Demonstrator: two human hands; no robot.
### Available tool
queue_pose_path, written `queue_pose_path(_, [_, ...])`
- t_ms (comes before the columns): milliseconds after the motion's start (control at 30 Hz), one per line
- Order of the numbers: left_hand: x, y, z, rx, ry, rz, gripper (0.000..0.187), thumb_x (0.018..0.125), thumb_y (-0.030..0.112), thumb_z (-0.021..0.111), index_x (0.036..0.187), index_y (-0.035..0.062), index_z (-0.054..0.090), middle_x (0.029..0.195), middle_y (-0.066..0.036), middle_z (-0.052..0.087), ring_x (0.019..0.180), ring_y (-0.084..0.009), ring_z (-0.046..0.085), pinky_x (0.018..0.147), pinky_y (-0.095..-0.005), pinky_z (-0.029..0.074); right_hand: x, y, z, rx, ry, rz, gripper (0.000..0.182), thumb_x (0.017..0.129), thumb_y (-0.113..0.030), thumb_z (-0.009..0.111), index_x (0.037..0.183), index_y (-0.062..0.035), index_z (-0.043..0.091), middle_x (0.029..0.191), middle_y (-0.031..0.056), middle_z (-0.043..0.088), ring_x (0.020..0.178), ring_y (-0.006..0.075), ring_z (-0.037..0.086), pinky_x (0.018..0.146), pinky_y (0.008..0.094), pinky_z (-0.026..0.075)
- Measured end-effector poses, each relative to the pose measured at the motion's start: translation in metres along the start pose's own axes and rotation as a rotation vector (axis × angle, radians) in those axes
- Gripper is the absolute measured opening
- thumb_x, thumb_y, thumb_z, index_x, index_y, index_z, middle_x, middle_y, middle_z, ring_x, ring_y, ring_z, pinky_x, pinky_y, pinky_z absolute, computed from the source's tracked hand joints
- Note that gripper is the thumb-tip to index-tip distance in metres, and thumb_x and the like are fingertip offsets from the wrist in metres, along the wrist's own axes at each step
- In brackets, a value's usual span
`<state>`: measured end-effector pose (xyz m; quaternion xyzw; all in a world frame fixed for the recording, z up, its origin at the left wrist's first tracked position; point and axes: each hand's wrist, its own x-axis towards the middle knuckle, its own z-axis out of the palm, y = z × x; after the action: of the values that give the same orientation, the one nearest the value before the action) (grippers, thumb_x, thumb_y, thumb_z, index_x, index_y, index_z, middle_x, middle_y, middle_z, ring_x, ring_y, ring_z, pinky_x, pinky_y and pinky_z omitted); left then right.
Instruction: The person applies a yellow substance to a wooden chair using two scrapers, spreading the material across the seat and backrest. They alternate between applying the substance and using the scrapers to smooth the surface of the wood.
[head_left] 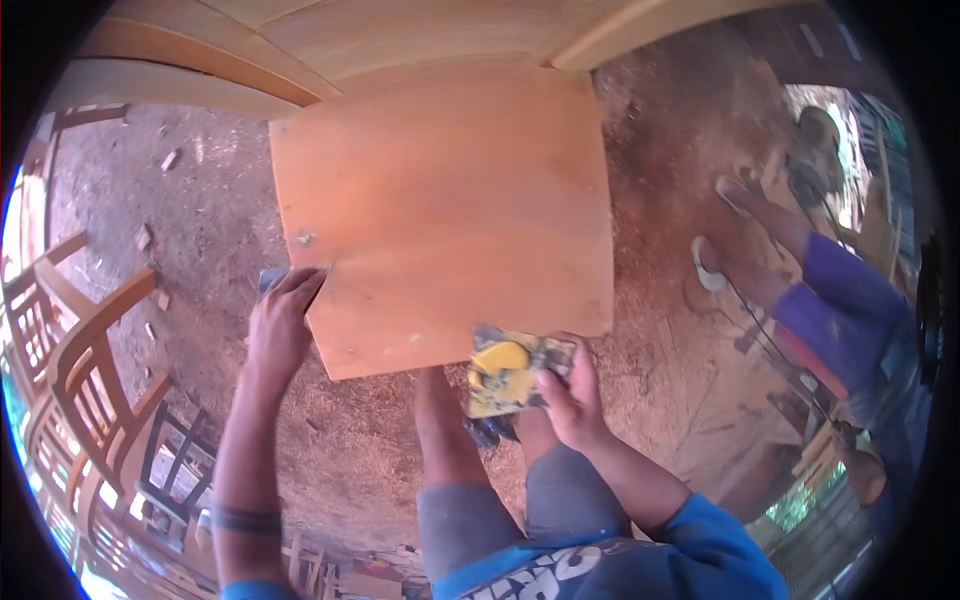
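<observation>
A wide, smooth orange-brown wooden panel point(450, 220) lies in front of me, with a few small marks near its left and front edges. My left hand point(285, 310) is at the panel's left edge, its fingers closed on a dark flat piece point(270, 280) whose kind I cannot make out. Near the front right corner, my right hand point(575, 400) grips a stained board point(505, 398) by its right side, thumb on top. On this board sits a thick yellow blob point(500, 357) like paste, among dark and yellow smears.
Wooden chair frames point(95, 340) stand at the left. Larger wooden furniture parts point(420, 35) adjoin the panel's far side. On the right, a person in purple shorts point(840, 300) is close by, with a dark cord point(755, 322) beside their legs. Scraps litter the dirt floor point(200, 210).
</observation>
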<state>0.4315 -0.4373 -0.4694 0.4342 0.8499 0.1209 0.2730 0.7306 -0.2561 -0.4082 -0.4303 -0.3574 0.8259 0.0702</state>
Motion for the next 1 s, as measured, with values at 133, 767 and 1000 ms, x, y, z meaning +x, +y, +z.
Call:
queue_pose_path(133, [0.028,-0.008,-0.032,0.072,0.027,0.047,0.064,0.063,-0.021,0.041,0.117,0.0017,0.065,0.123,-0.016,0.063,0.113,-0.0348,0.059,0.097,-0.0406,0.048,-0.001,0.033,0.009,-0.246,0.046,-0.212,0.037,0.096,-0.012,0.054,0.128,0.0023,0.040,0.111,0.0118,0.056,0.101,0.0168,0.057,0.089,0.0312,0.047])
queue_pose_path(767, [0.005,-0.003,-0.010,0.138,-0.215,0.097,0.059,0.070,-0.014,0.047,0.124,0.0029,0.061,0.127,-0.016,0.060,0.118,-0.0339,0.056,0.101,-0.0402,0.046,-0.043,0.089,0.031,0.090,0.211,-0.184,0.036,0.096,-0.009,0.052,0.127,0.0016,0.036,0.115,0.0097,0.050,0.103,0.0132,0.050,0.093,0.0303,0.043])
queue_pose_path(1000, [0.025,-0.004,-0.002,0.167,0.094,0.102,0.051,0.078,-0.009,0.049,0.128,-0.0008,0.055,0.135,-0.016,0.053,0.126,-0.0323,0.049,0.105,-0.0397,0.043,-0.039,0.082,0.034,0.077,0.202,-0.187,0.038,0.096,-0.011,0.053,0.127,0.0015,0.036,0.116,0.0105,0.050,0.105,0.0143,0.051,0.094,0.0308,0.044])
